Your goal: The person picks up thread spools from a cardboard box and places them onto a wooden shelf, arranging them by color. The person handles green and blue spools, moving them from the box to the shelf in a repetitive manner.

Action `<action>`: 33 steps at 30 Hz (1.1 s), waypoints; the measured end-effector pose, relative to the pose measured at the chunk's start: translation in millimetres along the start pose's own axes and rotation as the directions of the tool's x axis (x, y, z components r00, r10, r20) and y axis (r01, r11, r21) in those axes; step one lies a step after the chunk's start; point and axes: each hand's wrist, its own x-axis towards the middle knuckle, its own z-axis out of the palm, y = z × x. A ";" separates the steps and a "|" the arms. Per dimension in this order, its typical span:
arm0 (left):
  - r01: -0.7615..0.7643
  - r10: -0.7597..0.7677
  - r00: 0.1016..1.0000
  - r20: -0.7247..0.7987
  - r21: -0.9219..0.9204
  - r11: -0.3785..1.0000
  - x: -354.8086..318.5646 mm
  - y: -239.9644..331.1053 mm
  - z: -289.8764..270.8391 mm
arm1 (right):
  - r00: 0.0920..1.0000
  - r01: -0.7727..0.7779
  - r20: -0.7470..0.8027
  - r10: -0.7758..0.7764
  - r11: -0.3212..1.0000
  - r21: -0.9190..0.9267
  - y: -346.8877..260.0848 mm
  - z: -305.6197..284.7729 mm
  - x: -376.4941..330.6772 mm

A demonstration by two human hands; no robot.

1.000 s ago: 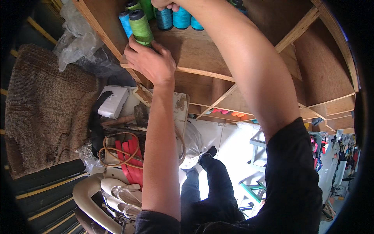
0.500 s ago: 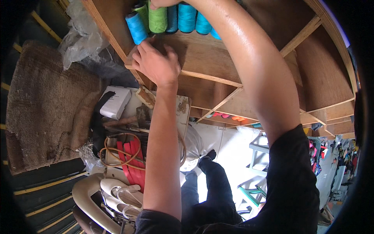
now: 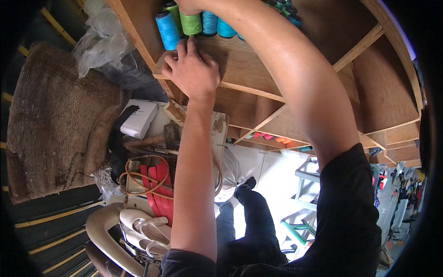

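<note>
A row of thread spools stands in the upper wooden shelf compartment [image 3: 244, 57]. At its left end is a blue thread spool [image 3: 167, 31], with a green thread spool [image 3: 191, 24] to its right. Partly hidden behind these two is another green spool [image 3: 173, 13]. My left hand [image 3: 193, 74] rests on the shelf board, fingers apart, its fingertips at the foot of the front green spool. Reaching over from the right, my right hand [image 3: 189, 5] is at the top of the green spools; the upper picture edge cuts off its fingers. Teal spools [image 3: 225, 29] continue rightward, partly behind my right forearm.
Lower compartments hold pink and orange spools [image 3: 277, 139]. On the left are a cluttered table with a white box [image 3: 139, 118], red straps [image 3: 159, 189] and pale sandals [image 3: 147, 226] by a sewing machine [image 3: 99, 235]. A brown woven cloth [image 3: 55, 124] and clear plastic [image 3: 104, 41] hang farther left.
My left hand has shifted slightly right, from the blue spool's foot to the front green spool's foot. My right hand stays near the green spools; the view has shifted a little.
</note>
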 end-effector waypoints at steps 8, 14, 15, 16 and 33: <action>-0.003 0.006 0.995 0.101 -0.027 1.000 5.1 1.2 -8.4 | 0.997 0.000 0.072 -0.006 0.997 0.073 19.3 -10.1 -6.9; -0.023 0.028 0.993 0.117 -0.044 0.999 7.3 1.4 -6.5 | 0.957 -0.131 0.287 0.045 0.948 0.291 45.0 -14.6 -18.7; -0.015 0.021 0.992 0.125 -0.052 0.999 8.0 4.0 -7.6 | 0.987 -0.054 0.160 0.017 0.973 0.226 55.5 11.1 -6.8; -0.006 0.012 0.991 0.134 -0.051 0.999 8.8 3.5 -8.7 | 0.999 0.021 0.033 -0.026 0.987 0.157 53.1 18.1 -5.4; -0.040 0.037 0.993 0.109 0.025 0.999 8.0 -1.2 -3.5 | 0.960 -0.038 0.279 -0.004 0.989 0.144 44.5 11.9 8.1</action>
